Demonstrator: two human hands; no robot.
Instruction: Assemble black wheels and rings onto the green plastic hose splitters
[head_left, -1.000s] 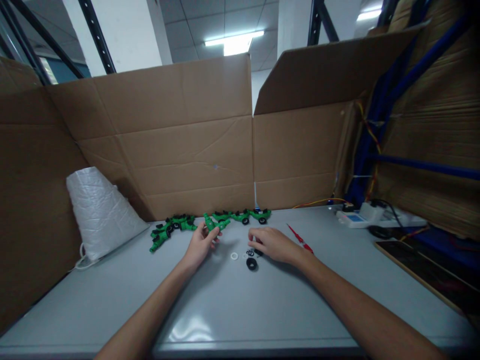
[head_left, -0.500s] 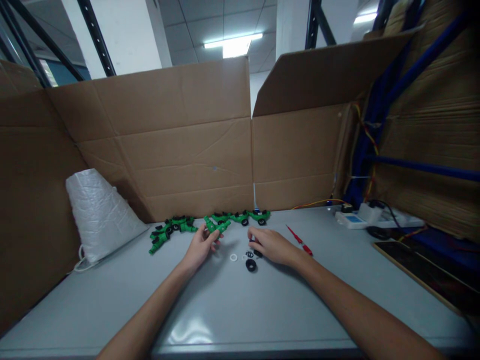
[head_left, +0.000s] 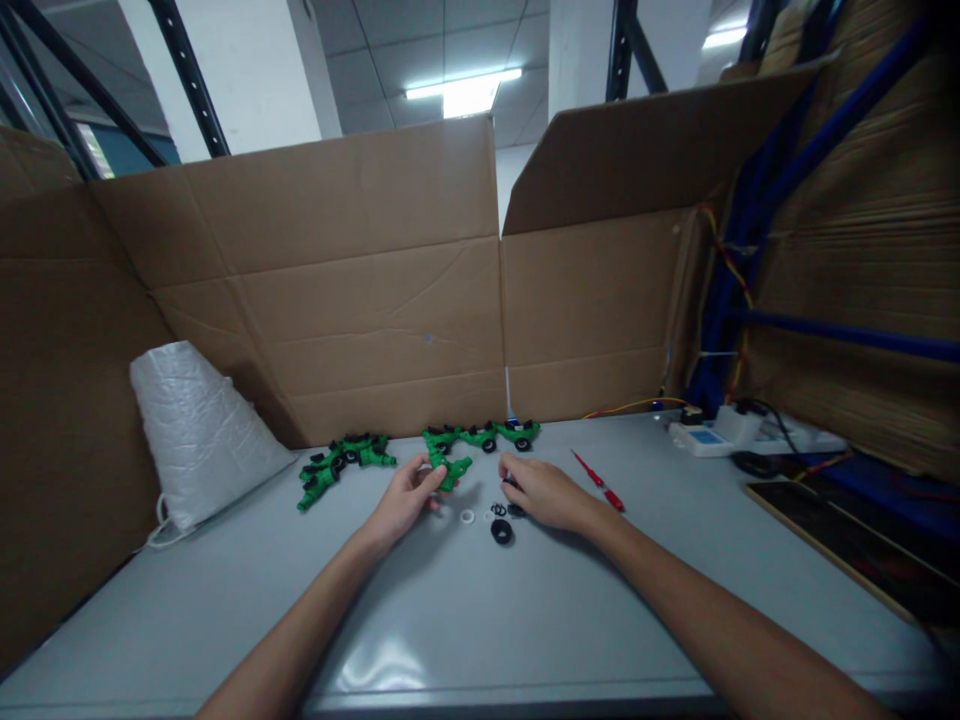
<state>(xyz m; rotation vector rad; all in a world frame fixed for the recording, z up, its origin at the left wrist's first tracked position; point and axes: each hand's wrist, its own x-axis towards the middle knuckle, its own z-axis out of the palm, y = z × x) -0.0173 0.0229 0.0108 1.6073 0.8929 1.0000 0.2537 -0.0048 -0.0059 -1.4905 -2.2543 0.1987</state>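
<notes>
Between the fingers of my left hand (head_left: 399,500) is a green plastic toy car body (head_left: 452,472), tilted above the table. My right hand (head_left: 541,490) is closed in a pinch just right of it; a small dark piece shows at the fingertips, too small to name. Below the hands lie a black wheel (head_left: 502,532), small black rings (head_left: 498,510) and a white ring (head_left: 467,517). Another black part (head_left: 516,510) is partly covered by my right hand. Behind them stand green toy cars with black wheels (head_left: 517,434).
More green toy pieces (head_left: 345,457) are grouped at the left. A red screwdriver (head_left: 598,480) lies right of my right hand. A silvery padded bag (head_left: 202,430) leans at the left wall. Cardboard (head_left: 375,320) encloses the table; a power strip (head_left: 705,440) sits at the right.
My left hand has turned the green car body and brought it slightly right and down, nearer my right hand. My right hand stays pinched in nearly the same place.
</notes>
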